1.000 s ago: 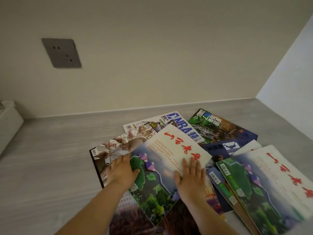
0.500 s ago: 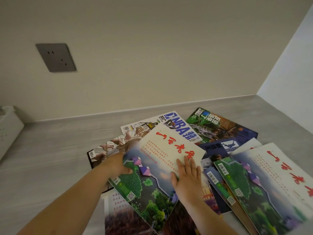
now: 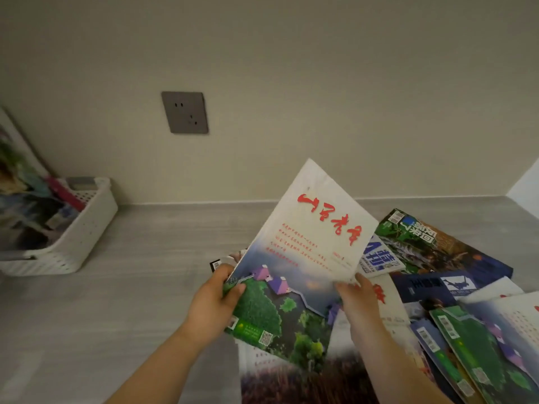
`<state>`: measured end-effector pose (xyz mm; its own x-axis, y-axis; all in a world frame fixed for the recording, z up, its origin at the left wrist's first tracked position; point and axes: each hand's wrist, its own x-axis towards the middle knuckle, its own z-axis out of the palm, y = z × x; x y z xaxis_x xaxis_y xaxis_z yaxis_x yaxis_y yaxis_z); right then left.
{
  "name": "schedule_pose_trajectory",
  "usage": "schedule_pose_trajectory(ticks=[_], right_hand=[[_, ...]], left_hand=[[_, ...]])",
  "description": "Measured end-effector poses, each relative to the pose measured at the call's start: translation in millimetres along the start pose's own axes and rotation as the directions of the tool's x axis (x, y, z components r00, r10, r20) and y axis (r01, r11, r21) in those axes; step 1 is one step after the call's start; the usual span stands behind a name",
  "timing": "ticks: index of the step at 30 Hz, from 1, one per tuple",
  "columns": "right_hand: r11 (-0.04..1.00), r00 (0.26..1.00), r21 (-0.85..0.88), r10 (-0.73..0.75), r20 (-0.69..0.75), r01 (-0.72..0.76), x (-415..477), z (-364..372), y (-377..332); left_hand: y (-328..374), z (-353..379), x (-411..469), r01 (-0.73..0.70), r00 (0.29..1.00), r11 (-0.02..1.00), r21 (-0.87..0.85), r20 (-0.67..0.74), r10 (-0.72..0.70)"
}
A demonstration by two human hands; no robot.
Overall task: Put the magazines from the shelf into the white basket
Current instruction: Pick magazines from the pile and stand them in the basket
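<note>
A magazine with red calligraphy on a white top and a green landscape below (image 3: 303, 252) is tilted up off the pile. My left hand (image 3: 215, 301) grips its left edge, thumb on the cover. On the right edge, my right hand (image 3: 360, 298) holds it with fingers behind and thumb in front. Several more magazines (image 3: 431, 263) lie spread on the grey shelf at the right. The white perforated basket (image 3: 84, 234) stands at the far left with several magazines leaning in it.
A grey wall socket (image 3: 185, 112) sits on the beige back wall. A white side wall (image 3: 525, 182) closes the shelf at the right. Bare grey shelf surface (image 3: 151, 258) lies between the basket and the pile.
Both hands went from pressing flat on the top magazine to gripping its edges and lifting it. The view swung left, bringing the basket into sight.
</note>
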<state>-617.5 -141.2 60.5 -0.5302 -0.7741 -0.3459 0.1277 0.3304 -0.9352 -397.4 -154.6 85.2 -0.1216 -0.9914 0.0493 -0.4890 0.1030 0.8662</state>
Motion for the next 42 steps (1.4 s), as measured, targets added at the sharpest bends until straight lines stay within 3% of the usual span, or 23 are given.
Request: schedule_pose_trajectory(ticks=[5,10,14,20,23,26,32,42], right_hand=[[1.0,0.978,-0.006,-0.025,0.205,0.026,-13,52,-36],[0.987,0.923,-0.046,-0.125,0.364,0.152,-30,131,-65],[0.983,0.869,-0.043,-0.137,0.476,0.179,-51,205,-83],[0.935,0.804,-0.085,-0.245,0.542,0.343,-71,317,-110],[0.891,0.765,-0.103,-0.315,0.562,0.442,-75,372,-132],[0.865,0.734,-0.08,-0.367,0.571,0.495,-79,417,-157],[0.849,0.681,0.044,-0.452,0.576,0.526,-86,494,-184],[0.884,0.733,-0.086,-0.324,0.598,0.461,-60,563,-134]], left_hand=[[-16,-59,-5,-0.029,0.979,0.999,0.027,-0.202,0.034],[-45,-125,-8,-0.03,0.938,0.998,0.047,-0.343,0.044],[-75,-176,-5,0.059,0.89,0.997,0.057,-0.454,-0.027],[-114,-250,7,0.138,0.808,0.989,0.054,-0.583,-0.081],[-130,-286,23,0.221,0.802,0.967,0.129,-0.588,-0.105],[-139,-316,41,0.202,0.811,0.976,0.078,-0.571,-0.123],[-153,-353,70,0.155,0.726,0.987,0.031,-0.681,-0.093],[-204,-345,78,0.332,0.764,0.939,0.096,-0.612,-0.207]])
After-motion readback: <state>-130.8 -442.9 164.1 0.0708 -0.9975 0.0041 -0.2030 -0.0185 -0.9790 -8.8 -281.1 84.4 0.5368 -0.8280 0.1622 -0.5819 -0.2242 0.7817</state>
